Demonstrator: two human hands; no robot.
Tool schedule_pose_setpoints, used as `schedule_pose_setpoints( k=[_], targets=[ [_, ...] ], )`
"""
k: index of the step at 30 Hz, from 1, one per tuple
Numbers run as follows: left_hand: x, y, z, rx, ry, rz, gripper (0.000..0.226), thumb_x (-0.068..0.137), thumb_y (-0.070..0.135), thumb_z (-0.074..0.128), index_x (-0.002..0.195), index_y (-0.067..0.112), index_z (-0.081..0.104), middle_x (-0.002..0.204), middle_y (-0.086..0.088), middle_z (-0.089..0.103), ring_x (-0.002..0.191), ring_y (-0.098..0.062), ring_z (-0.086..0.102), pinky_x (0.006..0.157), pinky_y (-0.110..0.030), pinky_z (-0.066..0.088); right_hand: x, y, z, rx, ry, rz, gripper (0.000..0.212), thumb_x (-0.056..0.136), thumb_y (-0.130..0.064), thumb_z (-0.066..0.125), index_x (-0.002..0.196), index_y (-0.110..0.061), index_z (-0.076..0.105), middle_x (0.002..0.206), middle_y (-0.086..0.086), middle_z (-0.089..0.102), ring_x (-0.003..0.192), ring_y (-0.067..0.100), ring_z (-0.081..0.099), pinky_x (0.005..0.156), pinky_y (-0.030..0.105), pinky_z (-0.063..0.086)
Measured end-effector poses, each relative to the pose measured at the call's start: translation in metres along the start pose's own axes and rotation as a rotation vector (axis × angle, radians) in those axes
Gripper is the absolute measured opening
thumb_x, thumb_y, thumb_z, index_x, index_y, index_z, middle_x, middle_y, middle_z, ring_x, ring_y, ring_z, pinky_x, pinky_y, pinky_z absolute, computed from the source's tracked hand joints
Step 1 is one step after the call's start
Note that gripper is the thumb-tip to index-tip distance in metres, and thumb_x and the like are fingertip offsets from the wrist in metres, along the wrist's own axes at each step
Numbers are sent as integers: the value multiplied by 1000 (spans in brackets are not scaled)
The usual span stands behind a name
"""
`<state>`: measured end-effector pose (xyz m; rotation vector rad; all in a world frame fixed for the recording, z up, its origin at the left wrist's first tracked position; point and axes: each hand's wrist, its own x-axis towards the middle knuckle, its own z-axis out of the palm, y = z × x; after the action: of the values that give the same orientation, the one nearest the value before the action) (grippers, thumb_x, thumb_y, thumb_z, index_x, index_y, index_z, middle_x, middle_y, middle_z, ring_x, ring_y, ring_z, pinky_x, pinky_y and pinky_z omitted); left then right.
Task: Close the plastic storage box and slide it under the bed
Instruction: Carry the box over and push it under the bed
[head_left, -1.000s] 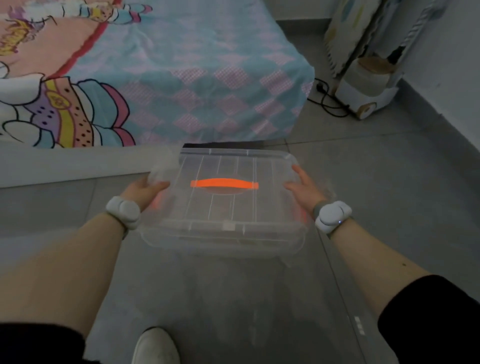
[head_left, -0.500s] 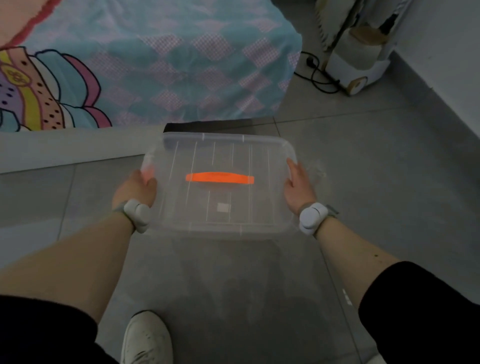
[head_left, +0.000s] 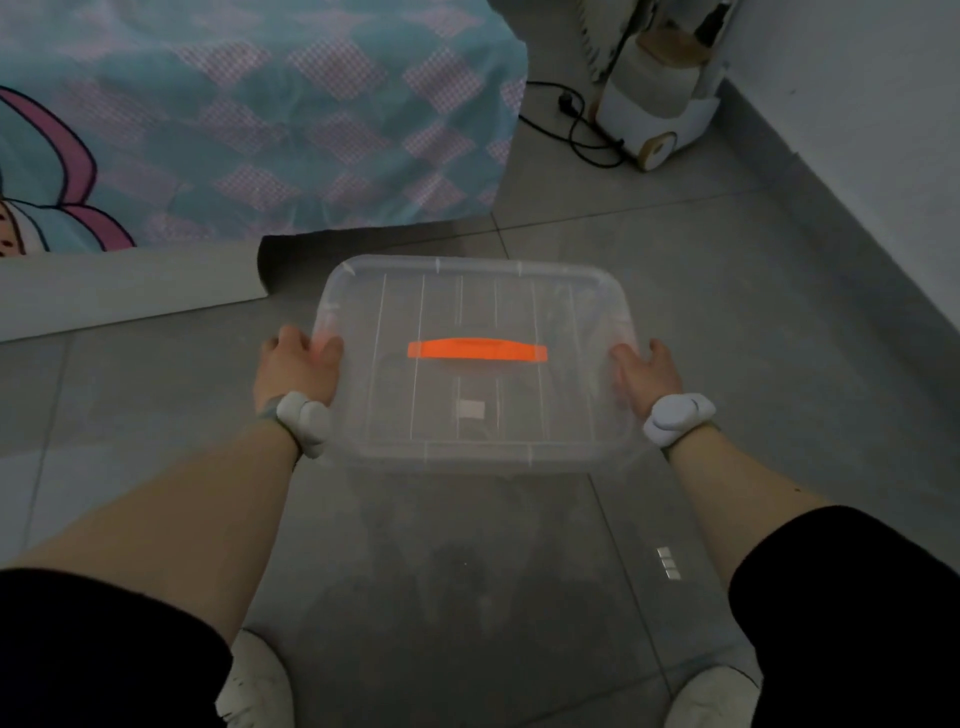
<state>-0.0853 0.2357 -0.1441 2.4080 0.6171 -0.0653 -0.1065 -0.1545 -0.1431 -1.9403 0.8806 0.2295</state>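
**Lid on, slide left to do**

Lid with orange handle (head_left: 477, 349) sits flat on the clear plastic storage box (head_left: 475, 364). Left hand (head_left: 297, 366) and right hand (head_left: 643, 375) clasp its sides. The box is just short of the dark gap under the blue-quilted bed (head_left: 291, 124).

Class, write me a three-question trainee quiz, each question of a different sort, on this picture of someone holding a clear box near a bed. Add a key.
1. True or false: the lid of the clear plastic storage box is on.
2. Multiple choice: the left hand and right hand hold the box by A) its orange strip handle, B) its two short sides, C) its near edge.
3. Fill in: beyond the box, the dark gap under the bed with the teal and pink patterned cover lies to the box's far ____.

Key: 1 true; 2 B; 3 left.
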Motion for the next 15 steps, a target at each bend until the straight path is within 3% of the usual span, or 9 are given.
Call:
schedule_pose_setpoints(
  k=[1, 3, 4, 5, 8, 10, 12, 13, 15],
  targets=[
    [1, -1, 1, -63, -7, -47, 45, 84, 55, 53, 95, 11, 50, 103, -14, 58, 88, -35, 57, 77, -42, 45, 0, -1, -1, 4, -2, 18, 85, 76, -55, 56, 148, -12, 38, 145, 12, 52, 129, 36, 52, 96, 38, 43],
    [2, -4, 3, -190, -27, -123, 53, 81, 57, 59, 105, 10, 54, 103, -13, 61, 95, -35, 60, 77, -39, 43, -2, -2, -5, 12, -4, 13, 70, 63, -63, 57, 109, -11, 68, 107, 9, 71, 98, 32, 67, 71, 30, 47],
    [3, -5, 2, -255, -25, -163, 61, 79, 57, 63, 116, 9, 52, 109, -13, 61, 100, -34, 60, 79, -38, 42, -1, -2, -5, 26, -9, 12, 69, 58, -66, 58, 97, -11, 71, 92, 6, 72, 83, 28, 68, 64, 28, 48],
    [4, -5, 2, -304, -21, -202, 71, 77, 56, 67, 127, 9, 47, 118, -14, 59, 107, -35, 59, 82, -37, 41, -1, -1, -5, 66, -28, 29, 75, 54, -67, 60, 100, -9, 72, 87, 6, 72, 78, 26, 68, 67, 31, 52],
    [8, -6, 1, -342, -69, -257, 83, 75, 57, 68, 138, 7, 47, 131, -16, 59, 111, -36, 59, 87, -36, 42, 2, 3, -4, 230, -48, 101, 99, 46, -68, 73, 123, -7, 65, 106, 13, 72, 96, 34, 70, 93, 49, 55],
    [9, -7, 2, -382, -109, -267, 76, 73, 58, 67, 129, 7, 59, 115, -13, 66, 95, -33, 62, 81, -35, 44, 4, 6, -3, 253, -44, 110, 85, 47, -66, 77, 110, -9, 70, 100, 12, 73, 94, 34, 71, 92, 49, 56],
    [7, -9, 2, -383, -114, -266, 70, 72, 60, 66, 119, 8, 66, 103, -12, 66, 88, -32, 62, 78, -36, 45, 3, 5, -4, 170, -2, 79, 60, 56, -66, 75, 78, -11, 67, 84, 8, 72, 80, 28, 70, 84, 41, 57],
    [7, -9, 3, -344, -113, -245, 65, 72, 61, 64, 111, 8, 68, 99, -13, 66, 87, -33, 62, 77, -37, 45, 2, 4, -4, 118, 10, 50, 56, 63, -66, 71, 73, -11, 65, 83, 9, 71, 77, 26, 68, 81, 38, 55],
    [7, -8, 4, -245, -111, -182, 56, 77, 62, 57, 96, 10, 68, 94, -16, 65, 87, -35, 62, 74, -37, 43, 2, 0, -2, 7, 13, -22, 50, 77, -64, 61, 82, -14, 66, 88, 11, 67, 80, 28, 63, 84, 38, 51]
  ],
)
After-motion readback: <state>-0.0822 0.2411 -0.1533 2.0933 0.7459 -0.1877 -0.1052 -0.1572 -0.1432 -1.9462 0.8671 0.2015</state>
